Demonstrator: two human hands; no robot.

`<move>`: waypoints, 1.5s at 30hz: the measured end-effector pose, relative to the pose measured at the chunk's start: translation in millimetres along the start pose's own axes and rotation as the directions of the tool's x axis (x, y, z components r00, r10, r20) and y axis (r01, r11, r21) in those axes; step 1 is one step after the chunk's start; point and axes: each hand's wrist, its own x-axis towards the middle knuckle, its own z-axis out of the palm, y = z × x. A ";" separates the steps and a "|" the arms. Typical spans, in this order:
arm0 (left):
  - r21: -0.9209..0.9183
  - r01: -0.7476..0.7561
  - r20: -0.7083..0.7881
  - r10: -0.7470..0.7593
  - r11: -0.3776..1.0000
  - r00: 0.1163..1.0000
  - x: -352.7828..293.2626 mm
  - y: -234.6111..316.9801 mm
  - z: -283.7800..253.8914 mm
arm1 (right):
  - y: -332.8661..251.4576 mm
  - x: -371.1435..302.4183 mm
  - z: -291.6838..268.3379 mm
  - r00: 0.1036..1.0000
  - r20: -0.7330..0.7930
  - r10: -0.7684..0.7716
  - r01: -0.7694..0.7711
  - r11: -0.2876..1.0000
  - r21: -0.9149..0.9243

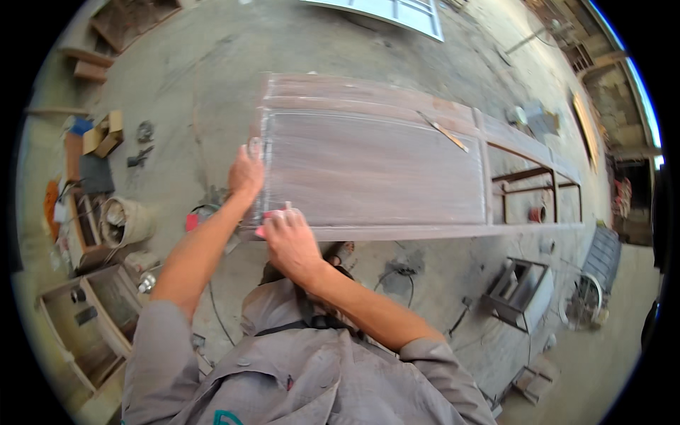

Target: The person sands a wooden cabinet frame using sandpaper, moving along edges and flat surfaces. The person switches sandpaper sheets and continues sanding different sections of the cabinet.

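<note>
A long brown wooden furniture frame [375, 170] lies in front of me, with a flat panel at its left end and open bars at its right. Pale dust lines the panel's grooves and left edge. My left hand [246, 171] grips that left edge, its fingers closed over the rail. At the near left corner my right hand [292, 244] presses a pink piece of sandpaper [261, 231] against the wood, mostly hidden under the fingers. A thin pointed tool [443, 132] with a light orange end rests on the panel's far right part.
Left of me are a white bucket [126, 221], a wooden drawer box [99, 319] and a cardboard box [106, 134]. On the right stand a small grey cabinet [520, 292] and a fan [582, 301]. Cables cross the floor near my feet. A pale framed panel [397, 13] lies beyond.
</note>
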 end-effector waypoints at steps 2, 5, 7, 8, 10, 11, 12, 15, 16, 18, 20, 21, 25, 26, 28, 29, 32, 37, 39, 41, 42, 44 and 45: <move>0.002 -0.022 -0.036 0.022 1.000 0.999 9.7 -23.3 -1.1 | 65.5 -53.1 -24.7 0.993 -0.105 0.050 -0.039 0.993 0.109; -0.012 -0.015 0.017 0.015 1.000 1.000 9.8 -11.1 -5.9 | 207.1 -158.2 -90.9 0.960 -0.135 0.247 -0.264 0.957 -0.124; -0.012 -0.016 0.037 0.016 1.000 0.999 8.1 -8.3 -3.9 | 243.8 -185.5 -123.1 0.888 -0.159 0.431 -0.457 0.865 -0.208; -0.017 -0.023 0.023 0.024 1.000 0.999 8.7 -13.9 -0.5 | 246.0 -187.4 -122.9 0.846 -0.137 0.516 -0.534 0.815 -0.226; -0.009 -0.032 -0.004 0.032 0.999 0.999 20.4 -21.7 6.8 | 207.2 -157.1 -110.6 0.764 -0.060 0.642 -0.641 0.744 -0.188; 0.007 -0.033 0.004 0.033 0.999 0.999 22.7 -26.1 11.8 | 175.6 -149.5 -90.7 0.904 -0.210 0.374 -0.405 0.905 -0.132; 0.015 -0.045 -0.002 0.045 0.999 0.999 26.6 -33.8 10.6 | 136.8 -123.0 -77.1 0.917 -0.241 0.318 -0.338 0.940 -0.044; -0.008 -0.117 -0.037 0.116 0.993 0.993 35.9 -47.3 14.8 | 100.8 -94.2 -61.8 0.942 -0.201 0.270 -0.239 0.957 0.164; -0.002 -0.115 -0.037 0.115 0.993 0.993 37.3 -46.4 13.9 | 119.0 -104.7 -67.6 0.929 -0.248 0.275 -0.242 0.958 0.156; 0.002 -0.092 -0.032 0.092 0.996 0.995 33.8 -46.1 11.7 | 182.5 -155.8 -90.9 0.906 -0.321 0.275 -0.244 0.960 0.134; 0.025 -0.096 -0.039 0.097 0.995 0.995 38.5 -51.2 8.1 | 269.9 -211.8 -126.6 0.846 -0.377 0.376 -0.421 0.906 -0.043; 0.033 -0.091 -0.042 0.092 0.995 0.995 37.6 -51.2 9.6 | 308.3 -235.2 -147.2 0.806 -0.311 0.504 -0.553 0.828 -0.092; 0.058 -0.098 -0.094 0.103 0.993 0.990 26.8 -43.7 4.3 | 355.6 -268.0 -178.0 0.710 -0.403 0.578 -0.639 0.769 -0.023; 0.061 -0.096 -0.106 0.102 0.994 0.989 33.6 -58.6 1.2 | 356.7 -270.7 -176.4 0.729 -0.402 0.554 -0.610 0.792 -0.016; 0.065 -0.092 -0.114 0.099 0.994 0.988 31.4 -57.2 1.3 | 361.8 -276.0 -179.1 0.736 -0.343 0.584 -0.608 0.793 0.044; 0.071 -0.080 -0.121 0.088 0.994 0.989 29.3 -57.5 -1.8 | 367.2 -278.0 -178.4 0.752 -0.328 0.572 -0.592 0.804 0.046; 0.087 -0.066 -0.143 0.078 0.994 0.987 34.9 -63.5 -4.6 | 378.8 -267.3 -183.0 0.786 -0.295 0.544 -0.555 0.830 0.049; 0.122 0.010 -0.065 -0.002 0.993 0.998 31.9 -60.1 -14.6 | 385.8 -274.3 -188.0 0.823 -0.221 0.523 -0.501 0.852 0.150; 0.119 0.057 -0.053 -0.051 0.991 0.997 27.8 -49.0 -16.3 | 392.4 -269.2 -189.2 0.840 -0.210 0.500 -0.479 0.866 0.144; 0.071 -0.067 -0.109 0.075 0.995 0.991 27.2 -42.0 -12.0 | 423.8 -231.0 -184.5 0.843 -0.303 0.444 -0.427 0.896 0.123; 0.052 -0.127 -0.140 0.134 0.990 0.981 25.8 -41.2 -8.2 | 442.9 -207.8 -181.0 0.843 -0.347 0.412 -0.399 0.910 0.111; 0.033 -0.194 -0.218 0.196 0.980 0.956 27.7 -39.8 3.2 | 475.3 -171.0 -179.8 0.837 -0.333 0.434 -0.422 0.900 0.112; 0.032 -0.225 -0.246 0.226 0.974 0.943 29.3 -42.8 4.1 | 479.6 -165.7 -177.1 0.832 -0.319 0.454 -0.441 0.890 0.117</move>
